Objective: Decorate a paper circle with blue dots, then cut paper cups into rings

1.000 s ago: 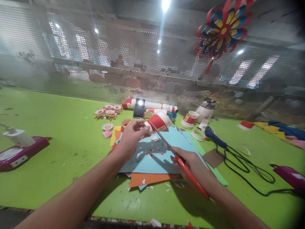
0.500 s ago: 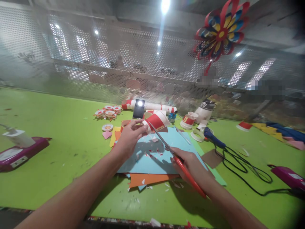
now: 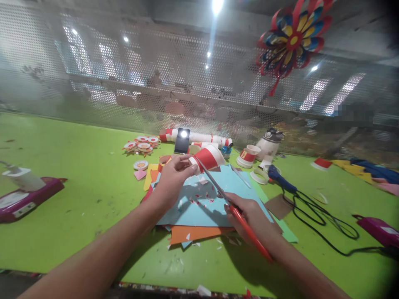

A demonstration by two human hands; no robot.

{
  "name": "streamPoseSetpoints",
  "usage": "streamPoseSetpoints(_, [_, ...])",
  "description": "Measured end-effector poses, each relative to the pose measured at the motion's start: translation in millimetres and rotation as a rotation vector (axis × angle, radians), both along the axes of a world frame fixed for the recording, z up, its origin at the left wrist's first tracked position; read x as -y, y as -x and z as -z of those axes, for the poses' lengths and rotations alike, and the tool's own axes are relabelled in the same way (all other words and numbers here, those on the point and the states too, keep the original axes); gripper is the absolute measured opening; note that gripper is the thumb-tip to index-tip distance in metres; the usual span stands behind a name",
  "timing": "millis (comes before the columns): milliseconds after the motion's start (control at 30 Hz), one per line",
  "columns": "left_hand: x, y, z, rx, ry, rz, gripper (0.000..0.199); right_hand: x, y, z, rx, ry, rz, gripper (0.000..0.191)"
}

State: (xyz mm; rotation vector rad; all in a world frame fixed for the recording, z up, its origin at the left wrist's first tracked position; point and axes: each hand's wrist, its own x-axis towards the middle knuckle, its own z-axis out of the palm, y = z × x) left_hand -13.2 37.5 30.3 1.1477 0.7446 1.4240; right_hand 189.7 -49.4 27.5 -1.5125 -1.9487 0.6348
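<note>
A red and white paper cup [image 3: 209, 158] lies tilted on its side in the air, pinched near one end by my left hand [image 3: 173, 176]. My right hand [image 3: 247, 211] is wrapped around the red handles of a pair of scissors [image 3: 238, 214]. Their blades point up and left and meet the cup at its edge, close to my left fingertips; whether the blades are parted is hard to make out. Beneath both hands are sheets of light blue paper [image 3: 183, 211], strewn with small red and white scraps [image 3: 199, 199].
Behind the cup stand a phone [image 3: 182, 141], a long white and red tube [image 3: 199, 138] and a blue jar [image 3: 226, 152]. To the right lie a blue-handled tool [image 3: 280, 178] with a black cord and cut cup pieces [image 3: 247, 157]. A purple power strip [image 3: 34, 199] sits at left.
The camera view has shifted slightly. Both hands, the cup and the scissors keep almost the same positions relative to each other.
</note>
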Motion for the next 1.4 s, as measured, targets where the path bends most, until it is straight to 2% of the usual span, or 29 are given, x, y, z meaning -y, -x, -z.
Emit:
streamPoseSetpoints(267, [-2.3,3.0,-4.3,0.051,0.076,0.025,0.043,-0.8,0.8,0.8,0.052,-0.005,-0.026,0.024])
streamPoseSetpoints(467, [-3.2,2.7,-2.2,0.035,0.05,-0.011,0.041,-2.6,2.5,1.1,-0.126,0.134,0.016,0.026])
streamPoseSetpoints(667, [2.4,-0.8,-2.3,0.017,0.014,-0.029,0.038,0.5,3.9,-1.4,-0.031,0.066,-0.015,0.026])
streamPoseSetpoints(900, [1.6,-0.9,-0.6,-0.012,-0.009,-0.076,0.041,1.4,3.8,-2.3,0.008,0.059,-0.05,0.038])
streamPoseSetpoints(1133, [3.4,-2.8,-1.4,-0.032,-0.033,-0.126,0.039,1.1,5.3,-2.8,-0.034,0.043,-0.046,0.031])
streamPoseSetpoints(1400, [4.0,-2.0,-3.0,-0.046,-0.038,-0.115,0.042,2.7,9.3,-4.3,-0.078,0.065,-0.044,0.02])
